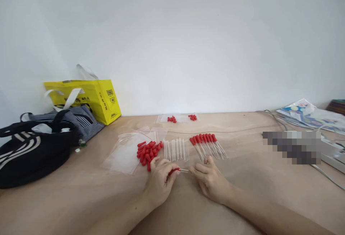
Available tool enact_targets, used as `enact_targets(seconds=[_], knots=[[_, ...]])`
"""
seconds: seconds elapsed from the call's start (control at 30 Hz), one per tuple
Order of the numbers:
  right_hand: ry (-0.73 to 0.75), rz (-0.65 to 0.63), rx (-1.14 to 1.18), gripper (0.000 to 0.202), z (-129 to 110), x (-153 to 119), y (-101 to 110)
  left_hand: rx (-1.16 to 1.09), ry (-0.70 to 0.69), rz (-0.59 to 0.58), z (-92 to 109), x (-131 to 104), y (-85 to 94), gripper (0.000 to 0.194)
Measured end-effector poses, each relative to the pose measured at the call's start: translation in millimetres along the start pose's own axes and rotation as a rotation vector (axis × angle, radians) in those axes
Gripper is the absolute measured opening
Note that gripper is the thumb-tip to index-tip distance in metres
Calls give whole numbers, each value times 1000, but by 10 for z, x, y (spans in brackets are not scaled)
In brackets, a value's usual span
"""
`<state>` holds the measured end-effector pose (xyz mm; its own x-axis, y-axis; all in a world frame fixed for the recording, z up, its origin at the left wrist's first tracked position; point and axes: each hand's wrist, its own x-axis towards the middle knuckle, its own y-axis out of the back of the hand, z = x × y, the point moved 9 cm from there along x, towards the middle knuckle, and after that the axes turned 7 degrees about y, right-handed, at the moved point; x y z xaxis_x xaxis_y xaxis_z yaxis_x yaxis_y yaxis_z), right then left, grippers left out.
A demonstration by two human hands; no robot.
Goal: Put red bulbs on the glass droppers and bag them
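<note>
My left hand [163, 177] is closed around a red rubber dropper bulb [174, 171]. From the bulb's end a thin clear dropper tube [184, 170] runs across to my right hand [208, 177], whose fingers pinch its other end. How deep the tube sits in the bulb I cannot tell. Just beyond my left hand lies a pile of loose red bulbs [147, 153]. A row of bare clear tubes [176, 149] is laid out beside the pile. Past my right hand, several droppers [207, 145] with red bulbs on their tubes lie side by side, slanted.
Flat clear zip bags [122, 154] lie left of the pile. Farther back is another bag [183, 118] with red bulbs. A black bag [35, 159], striped bag [83, 120] and yellow bag [107, 102] stand left. At right are cables [330, 181] and printed sheets [304, 114].
</note>
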<state>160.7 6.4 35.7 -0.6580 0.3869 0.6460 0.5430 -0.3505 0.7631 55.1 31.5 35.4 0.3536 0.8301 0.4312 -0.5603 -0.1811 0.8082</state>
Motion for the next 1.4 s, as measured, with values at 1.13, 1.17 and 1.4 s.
enact_targets(seconds=[1.13,1.17,1.4], knots=[[41,-26,67,23,-49,51,4,54,-138,-101,193,-54,35,11],[31,-36,76,23,-45,48,-3,62,-141,-92,191,-54,51,10],[-10,-41,118,23,-67,18,-59,60,-161,-45,244,-78,49,11]])
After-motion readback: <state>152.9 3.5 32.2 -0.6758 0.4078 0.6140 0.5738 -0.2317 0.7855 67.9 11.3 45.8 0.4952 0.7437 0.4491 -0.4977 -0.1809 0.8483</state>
